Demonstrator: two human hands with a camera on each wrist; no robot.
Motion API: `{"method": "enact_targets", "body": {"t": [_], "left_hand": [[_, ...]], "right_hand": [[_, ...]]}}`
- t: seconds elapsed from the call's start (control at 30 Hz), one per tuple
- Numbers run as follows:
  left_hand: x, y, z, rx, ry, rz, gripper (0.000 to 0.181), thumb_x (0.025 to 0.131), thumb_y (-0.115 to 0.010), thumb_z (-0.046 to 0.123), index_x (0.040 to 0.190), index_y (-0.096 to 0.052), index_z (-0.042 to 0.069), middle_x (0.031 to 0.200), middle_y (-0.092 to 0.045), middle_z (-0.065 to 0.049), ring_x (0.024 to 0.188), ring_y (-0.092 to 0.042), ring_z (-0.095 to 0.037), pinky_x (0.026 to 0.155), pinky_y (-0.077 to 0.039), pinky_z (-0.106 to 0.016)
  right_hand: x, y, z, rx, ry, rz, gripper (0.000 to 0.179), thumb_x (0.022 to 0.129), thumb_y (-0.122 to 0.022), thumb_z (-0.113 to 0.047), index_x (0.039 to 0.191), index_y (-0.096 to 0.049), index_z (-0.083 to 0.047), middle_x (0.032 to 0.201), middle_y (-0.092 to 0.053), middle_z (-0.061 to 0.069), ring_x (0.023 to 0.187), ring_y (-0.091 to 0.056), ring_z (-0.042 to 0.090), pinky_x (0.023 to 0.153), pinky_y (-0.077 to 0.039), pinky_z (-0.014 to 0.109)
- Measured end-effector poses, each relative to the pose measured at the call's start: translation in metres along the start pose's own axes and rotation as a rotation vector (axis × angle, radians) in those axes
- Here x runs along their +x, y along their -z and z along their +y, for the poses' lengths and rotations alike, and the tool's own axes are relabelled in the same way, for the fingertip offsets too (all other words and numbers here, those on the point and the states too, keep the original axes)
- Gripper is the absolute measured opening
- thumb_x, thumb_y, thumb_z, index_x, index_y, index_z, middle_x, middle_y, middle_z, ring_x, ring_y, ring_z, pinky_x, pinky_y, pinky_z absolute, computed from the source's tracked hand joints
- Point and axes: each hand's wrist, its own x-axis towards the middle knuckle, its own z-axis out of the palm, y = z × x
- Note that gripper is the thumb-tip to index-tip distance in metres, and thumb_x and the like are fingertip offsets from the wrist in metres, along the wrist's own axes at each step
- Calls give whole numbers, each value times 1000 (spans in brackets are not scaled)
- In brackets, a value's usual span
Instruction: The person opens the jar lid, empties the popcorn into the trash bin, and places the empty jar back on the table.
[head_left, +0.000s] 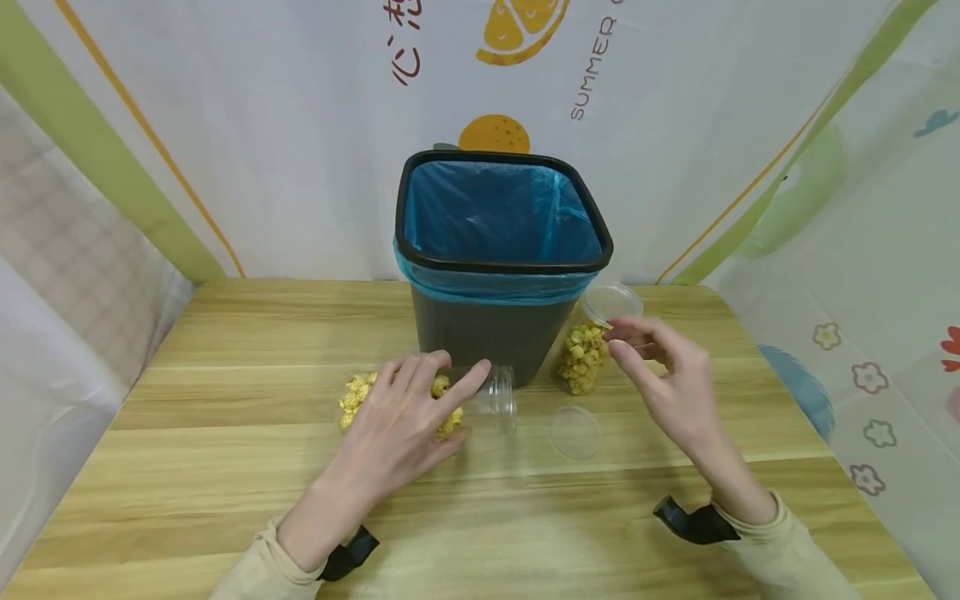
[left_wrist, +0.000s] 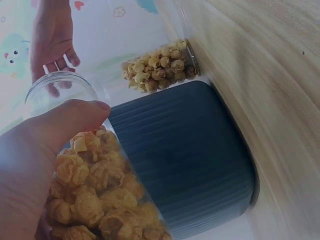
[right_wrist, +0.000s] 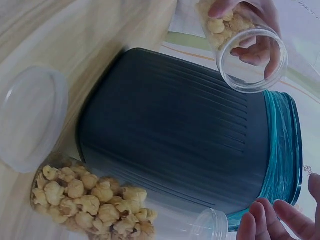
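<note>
Clear tilted jar [head_left: 484, 403], left fingers [head_left: 467, 388] curled round it, right fingers [head_left: 651, 332] loosely bent (empty), well off its rim [head_left: 510, 402]

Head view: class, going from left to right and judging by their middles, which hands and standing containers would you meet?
Left hand → dark bin → upright popcorn jar → right hand.

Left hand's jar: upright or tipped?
Tipped: in the head view, the jar leans sideways in the left hand, its mouth toward the person's right.
</note>
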Motion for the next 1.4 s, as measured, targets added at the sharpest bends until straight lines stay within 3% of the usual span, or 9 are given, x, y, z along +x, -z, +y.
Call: {"method": "enact_targets", "body": {"t": [0.3,0.67,0.83,1.17,1.4], "left_hand": [[0,-1,1,-22,8,2,91,68,-92,42,147,-50,26,121,-60,-14,101,-64,-33,84,-55,-47],[5,2,4,-10,-22,-10,95,69,-92,46,150,-47,27,123,-60,-14,105,-63,-32,86,-55,-47],[9,7,2,3,-30,-6,97,67,-93,48,150,-47,27,122,-61,-14,105,-63,-32,85,-55,-47],[18,20,-3,52,-41,26,99,64,-94,50,148,-49,24,122,-60,-16,101,-64,-34,80,-56,-45],[21,28,-8,58,-41,61,95,64,-94,45,146,-50,23,119,-60,-16,97,-64,-35,78,-56,-45]], "right_hand": [[13,3,-5,43,2,55,26,98,-66,-2,123,-71,-5,103,-74,-3,88,-67,-3,78,-53,12],[29,7,-12,41,-20,109,28,99,-65,-8,127,-69,-5,104,-71,-3,86,-67,-1,79,-53,12],[38,8,-14,41,-79,114,29,101,-64,-14,128,-67,-4,106,-70,-7,87,-67,1,79,-54,14],[57,9,-17,92,-195,33,39,103,-61,-23,140,-59,-13,120,-63,-9,106,-63,9,83,-55,15],[66,6,-18,95,-233,-10,46,103,-60,-28,147,-52,-17,134,-60,5,114,-58,8,85,-53,15]]}}
